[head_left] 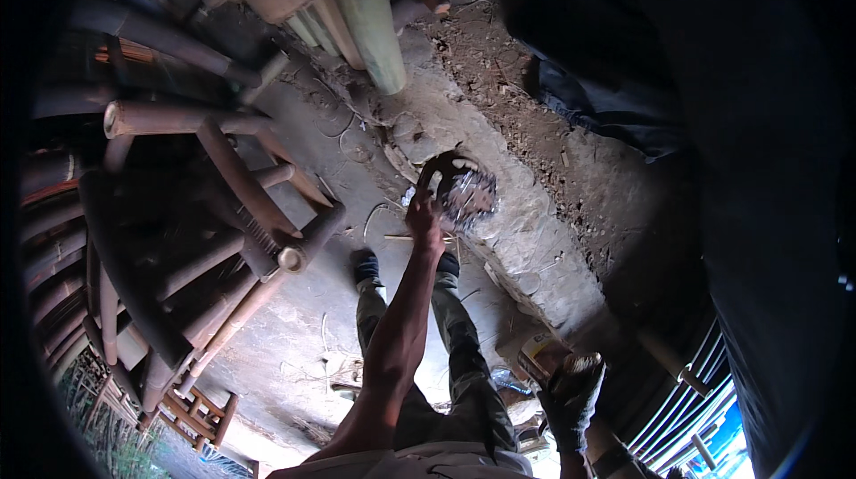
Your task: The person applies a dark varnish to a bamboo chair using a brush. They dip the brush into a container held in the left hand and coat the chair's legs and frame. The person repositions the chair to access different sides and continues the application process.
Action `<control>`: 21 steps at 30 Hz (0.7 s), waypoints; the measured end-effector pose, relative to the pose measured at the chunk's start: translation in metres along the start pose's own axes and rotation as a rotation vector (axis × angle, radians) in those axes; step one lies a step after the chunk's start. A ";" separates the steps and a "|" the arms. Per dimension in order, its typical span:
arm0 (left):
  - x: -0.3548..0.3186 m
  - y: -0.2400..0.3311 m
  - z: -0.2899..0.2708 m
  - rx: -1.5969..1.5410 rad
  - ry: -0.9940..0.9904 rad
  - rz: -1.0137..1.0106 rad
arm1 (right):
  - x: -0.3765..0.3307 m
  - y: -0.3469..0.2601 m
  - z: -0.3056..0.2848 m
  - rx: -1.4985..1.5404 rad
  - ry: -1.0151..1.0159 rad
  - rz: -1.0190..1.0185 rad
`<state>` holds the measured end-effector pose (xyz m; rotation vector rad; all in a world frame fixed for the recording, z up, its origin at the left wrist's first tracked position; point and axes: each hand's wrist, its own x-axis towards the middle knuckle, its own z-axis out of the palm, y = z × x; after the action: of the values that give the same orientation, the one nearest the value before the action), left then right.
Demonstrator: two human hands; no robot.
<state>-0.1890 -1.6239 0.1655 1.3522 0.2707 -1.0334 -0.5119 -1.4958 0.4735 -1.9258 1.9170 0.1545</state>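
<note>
My bare left hand (426, 218) reaches forward and down, and its fingers close on the near rim of a dark round container (443, 165) on the earth floor. Shiny metal pieces (470, 194), perhaps nails, fill the container. My right hand (571, 394) wears a dark work glove and hangs low at the lower right, next to a yellowish box (538, 354). Its fingers are curled, and I cannot make out anything in them. My legs and dark shoes (364, 263) stand just behind the container.
A brown bamboo furniture frame (241, 211) fills the left side. Thick green and tan bamboo poles (361, 15) lie at the top. A small bamboo stool (201, 417) stands at the lower left. Dark cloth (606, 104) lies on loose soil at the upper right. White and blue bars (691, 417) are at the lower right.
</note>
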 end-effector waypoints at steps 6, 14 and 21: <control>0.060 -0.076 0.059 -0.055 0.077 -0.132 | 0.003 0.029 0.018 -0.024 0.144 0.085; 0.097 -0.090 0.014 0.583 0.098 0.051 | 0.161 -0.029 0.055 0.146 0.192 0.238; 0.032 -0.047 -0.048 0.715 -0.108 0.198 | 0.245 0.002 0.141 0.180 0.346 -0.116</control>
<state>-0.1872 -1.5905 0.0988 1.9029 -0.3463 -1.0735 -0.4733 -1.6723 0.2562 -2.0340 1.9404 -0.3956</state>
